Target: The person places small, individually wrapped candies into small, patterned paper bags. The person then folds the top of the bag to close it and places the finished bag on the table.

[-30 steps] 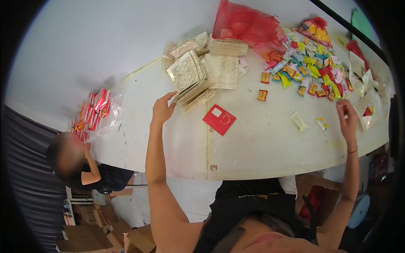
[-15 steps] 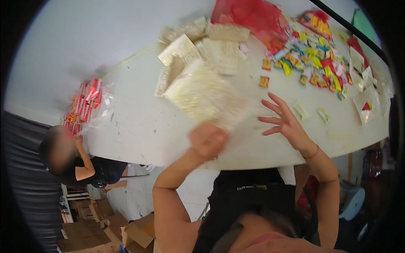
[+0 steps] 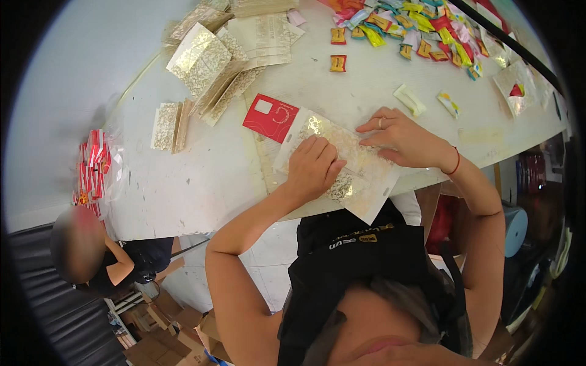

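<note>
A flat gold-patterned cream carton (image 3: 355, 190) lies slanted at the table's near edge, one corner jutting toward my body. Past its far left end shows a red panel (image 3: 271, 118) with a small white square; whether it is joined to the carton I cannot tell. My left hand (image 3: 314, 168) presses on the carton with its fingers curled together. Beside it, my right hand (image 3: 403, 139) rests at the carton's right edge, fingers bent and thumb apart. What lies under both hands is hidden.
Several similar patterned cartons (image 3: 259, 39) are piled at the far left, with a smaller folded piece (image 3: 166, 127) nearby. Wrapped candies (image 3: 421, 27) spread over the far right. Red packets (image 3: 93, 168) lie at the left edge, near another person (image 3: 131, 259). Cardboard boxes (image 3: 165, 332) stand below.
The patterned carton, blurred in motion with my left hand before, now lies near me, with the red panel showing. My right hand came down from spread fingers onto its edge. The view shifted.
</note>
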The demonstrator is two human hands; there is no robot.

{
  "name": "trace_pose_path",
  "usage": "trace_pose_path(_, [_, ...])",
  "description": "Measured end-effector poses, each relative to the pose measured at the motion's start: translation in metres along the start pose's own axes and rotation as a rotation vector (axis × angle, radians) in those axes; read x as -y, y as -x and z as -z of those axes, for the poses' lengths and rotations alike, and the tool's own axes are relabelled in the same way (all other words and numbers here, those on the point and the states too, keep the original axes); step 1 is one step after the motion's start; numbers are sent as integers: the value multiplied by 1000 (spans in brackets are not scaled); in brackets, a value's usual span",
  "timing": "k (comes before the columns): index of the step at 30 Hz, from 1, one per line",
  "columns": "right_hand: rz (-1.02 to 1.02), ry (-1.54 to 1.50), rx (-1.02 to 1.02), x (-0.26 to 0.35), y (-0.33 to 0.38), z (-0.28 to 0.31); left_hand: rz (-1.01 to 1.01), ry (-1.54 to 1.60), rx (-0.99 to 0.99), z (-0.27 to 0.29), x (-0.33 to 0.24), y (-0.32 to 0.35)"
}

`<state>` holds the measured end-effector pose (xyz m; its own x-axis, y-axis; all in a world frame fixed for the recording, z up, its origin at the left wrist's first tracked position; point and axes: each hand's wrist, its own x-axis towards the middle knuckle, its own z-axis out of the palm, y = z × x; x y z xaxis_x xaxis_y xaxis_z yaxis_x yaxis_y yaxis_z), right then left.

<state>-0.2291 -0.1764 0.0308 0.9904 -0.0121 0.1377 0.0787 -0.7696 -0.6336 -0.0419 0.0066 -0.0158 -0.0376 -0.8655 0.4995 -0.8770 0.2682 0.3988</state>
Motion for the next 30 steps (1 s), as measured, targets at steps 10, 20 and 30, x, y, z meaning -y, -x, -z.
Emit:
trace_pose_path(10, [-168,567,83,46,-38,-42,-242,22,-148,1,-10,5])
trace_pose_path(20, [-245,369,-283,26,-18,-15,35,21,211,43,-35,-36])
trace_pose_path(30, [-273,189,-514,5,14,-1,175,6,550,57,-41,-65])
